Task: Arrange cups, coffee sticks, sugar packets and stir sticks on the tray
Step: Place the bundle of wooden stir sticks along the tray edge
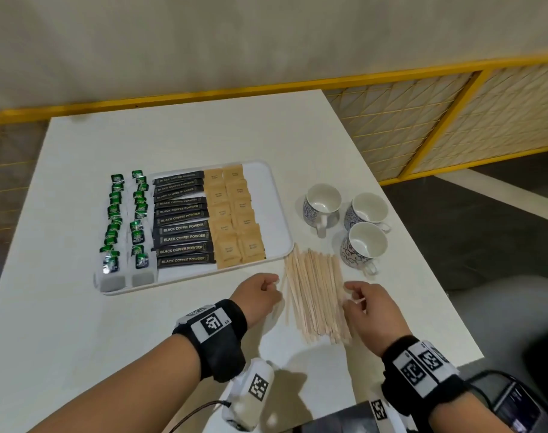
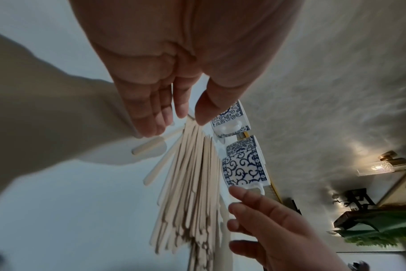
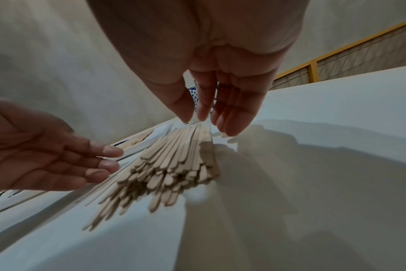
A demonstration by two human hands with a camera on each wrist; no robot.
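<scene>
A loose pile of wooden stir sticks lies on the white table just off the tray's front right corner. My left hand is at the pile's left side and my right hand at its right side. Both hands have relaxed, mostly straight fingers at the sticks' edges. The white tray holds rows of black coffee sticks and tan sugar packets. Three blue-patterned cups stand on the table to the right of the tray.
Green tea bags fill the tray's left side. The cups stand close to the table's right edge. A yellow-framed mesh fence runs behind and to the right. A dark device sits at the lower right.
</scene>
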